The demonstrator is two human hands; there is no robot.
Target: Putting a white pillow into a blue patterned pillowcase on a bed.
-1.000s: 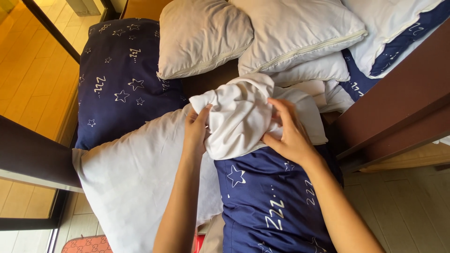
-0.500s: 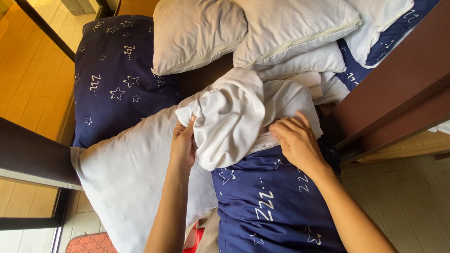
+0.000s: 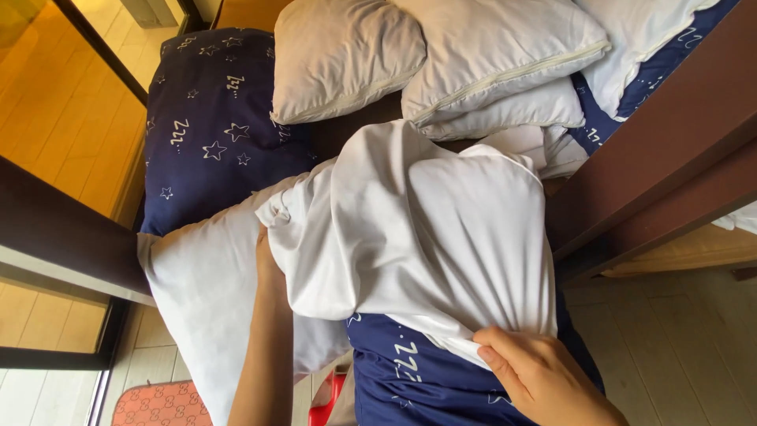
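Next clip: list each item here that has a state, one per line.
white pillowcase: pulled most of the way over the navy star-print pillow, wrinkled.
right hand: pinching the pillowcase's lower hem.
left hand: mostly hidden under the pillowcase's bunched edge.
bare white pillow: uncovered, lying flat.
grey pillows: stacked, zipper closed.

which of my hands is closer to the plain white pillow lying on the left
Left. The left hand lies against the plain white pillow, partly tucked under the white pillowcase. The right hand grips the pillowcase hem, well away.
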